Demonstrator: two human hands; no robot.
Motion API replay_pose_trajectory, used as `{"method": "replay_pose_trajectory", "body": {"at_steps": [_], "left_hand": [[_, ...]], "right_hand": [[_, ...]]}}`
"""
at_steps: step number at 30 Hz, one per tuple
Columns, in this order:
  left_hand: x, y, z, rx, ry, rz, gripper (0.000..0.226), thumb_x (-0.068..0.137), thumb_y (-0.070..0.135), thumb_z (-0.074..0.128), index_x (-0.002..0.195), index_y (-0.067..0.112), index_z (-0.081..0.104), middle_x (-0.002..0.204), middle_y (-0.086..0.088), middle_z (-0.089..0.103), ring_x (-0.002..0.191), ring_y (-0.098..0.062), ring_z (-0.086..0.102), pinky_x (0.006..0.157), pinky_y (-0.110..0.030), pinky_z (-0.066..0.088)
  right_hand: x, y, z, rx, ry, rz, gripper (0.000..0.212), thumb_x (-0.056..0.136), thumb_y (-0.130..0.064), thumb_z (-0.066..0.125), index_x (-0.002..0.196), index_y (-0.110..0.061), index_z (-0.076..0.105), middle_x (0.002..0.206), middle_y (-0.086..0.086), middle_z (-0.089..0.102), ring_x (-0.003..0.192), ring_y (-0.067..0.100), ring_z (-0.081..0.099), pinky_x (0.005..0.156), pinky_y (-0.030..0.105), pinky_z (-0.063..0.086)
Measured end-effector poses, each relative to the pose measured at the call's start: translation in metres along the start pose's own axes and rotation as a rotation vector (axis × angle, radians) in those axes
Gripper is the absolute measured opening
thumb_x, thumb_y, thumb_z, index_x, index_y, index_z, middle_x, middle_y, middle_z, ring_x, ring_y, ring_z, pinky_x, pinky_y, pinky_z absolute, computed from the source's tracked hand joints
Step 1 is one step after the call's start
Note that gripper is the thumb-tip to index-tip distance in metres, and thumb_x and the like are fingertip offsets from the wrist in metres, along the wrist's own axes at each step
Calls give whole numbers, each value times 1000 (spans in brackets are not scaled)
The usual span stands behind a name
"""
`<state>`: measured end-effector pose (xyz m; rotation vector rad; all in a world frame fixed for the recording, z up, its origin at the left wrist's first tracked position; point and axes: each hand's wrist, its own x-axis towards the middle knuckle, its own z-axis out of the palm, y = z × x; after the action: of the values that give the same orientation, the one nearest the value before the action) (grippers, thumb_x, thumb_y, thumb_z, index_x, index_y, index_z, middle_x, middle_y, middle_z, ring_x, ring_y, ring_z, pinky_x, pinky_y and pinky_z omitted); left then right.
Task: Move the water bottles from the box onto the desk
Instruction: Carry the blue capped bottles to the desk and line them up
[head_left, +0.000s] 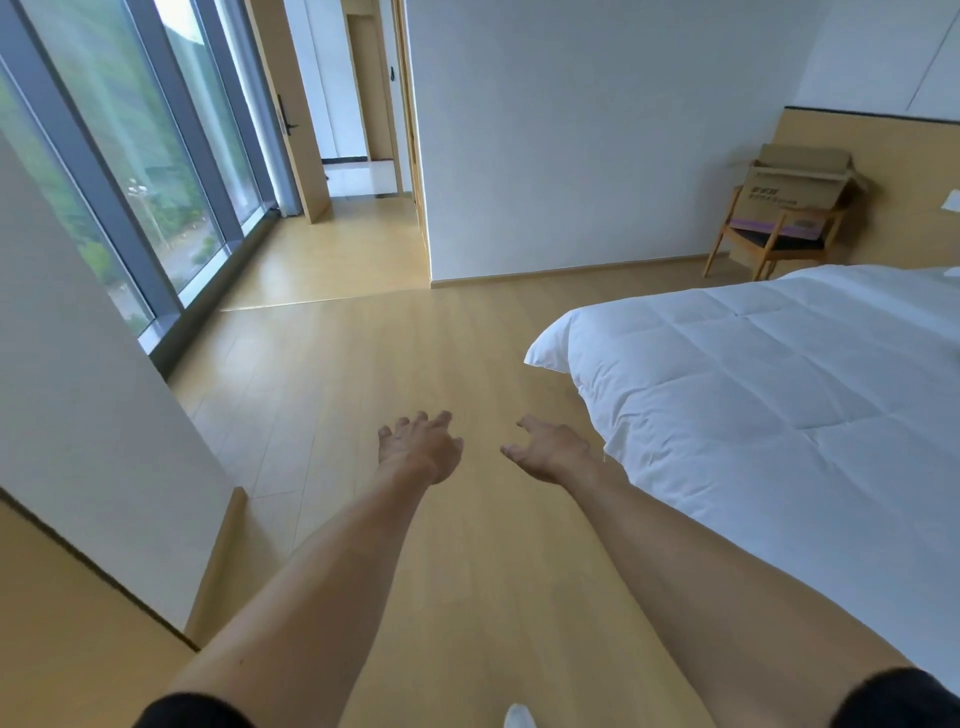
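Observation:
An open cardboard box (795, 184) sits on a wooden chair (763, 244) in the far right corner, beside the bed's headboard. What it holds is hidden from here; no water bottle shows. Both my arms reach forward over the wooden floor. My left hand (418, 447) is held out with loose, spread fingers and holds nothing. My right hand (550, 451) is likewise empty, fingers relaxed, close to the bed's corner. Both hands are far from the box. A wooden surface (67, 639) at the lower left may be the desk.
A bed with a white quilt (769, 384) fills the right side. A white partition wall (78, 395) stands at my left, tall windows (135, 156) behind it. A white wall (571, 145) and a doorway (363, 104) lie ahead across the wooden floor (395, 338).

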<state>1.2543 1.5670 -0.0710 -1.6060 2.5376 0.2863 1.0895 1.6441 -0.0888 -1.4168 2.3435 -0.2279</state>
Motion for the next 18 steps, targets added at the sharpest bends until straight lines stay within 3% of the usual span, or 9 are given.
{"method": "replay_pose_trajectory", "body": {"at_steps": [7,18], "left_hand": [[138,3,-44,40,-1,-68,55,104,48,34,155,30,30,154,-6,41,141,-31,37,115,-47,27],[312,39,-71,39,4,-2,54,103,50,35,153,30,33,153,-7,42,141,-31,37,113,-47,27]], "right_hand": [[140,-8,-38,19,-36,-31,63,97,-61,44,152,-29,36,152,4,46,139,27,42,109,41,37],[303,11,-91,7,-33,5,64,98,-59,44,153,-27,35,155,2,44,140,26,42,110,43,38]]}}
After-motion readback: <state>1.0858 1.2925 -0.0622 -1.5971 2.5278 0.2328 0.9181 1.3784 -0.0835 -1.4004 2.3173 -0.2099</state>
